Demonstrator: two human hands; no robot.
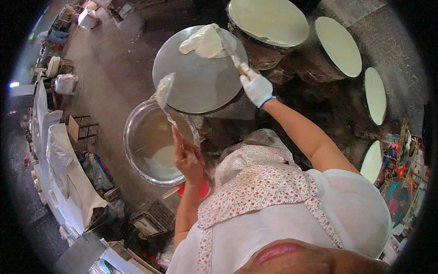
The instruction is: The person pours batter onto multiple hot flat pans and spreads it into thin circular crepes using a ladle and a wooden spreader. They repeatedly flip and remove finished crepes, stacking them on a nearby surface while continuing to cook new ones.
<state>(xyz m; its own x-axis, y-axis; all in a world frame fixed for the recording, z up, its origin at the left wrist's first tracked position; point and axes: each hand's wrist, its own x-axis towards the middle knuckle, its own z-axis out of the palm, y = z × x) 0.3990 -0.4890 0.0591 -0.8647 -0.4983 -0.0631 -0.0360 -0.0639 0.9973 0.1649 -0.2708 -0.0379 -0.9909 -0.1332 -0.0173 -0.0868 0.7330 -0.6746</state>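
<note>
My left hand (pixel 187 160) is closed around the handle of a batter-coated ladle (pixel 165 91). Its bowl hangs near the front left edge of a round grey griddle (pixel 194 84). Below the ladle stands a wide metal basin (pixel 129 153) with pale batter (pixel 165 157) in it. In a white glove with a blue cuff, my right hand (pixel 257 88) grips a long flat spatula (pixel 229 49), smeared with batter. The spatula's blade lies at the right side of a thick cream-coloured patch of batter (pixel 203 42) on the griddle's far part.
Several more round griddles curve away to the right, each covered with a pale sheet, such as the large near one (pixel 269 20). A red container (pixel 204 189) sits beside the basin. A small stool (pixel 82 128) and a covered table (pixel 68 169) stand left; a fan (pixel 396 201) stands right.
</note>
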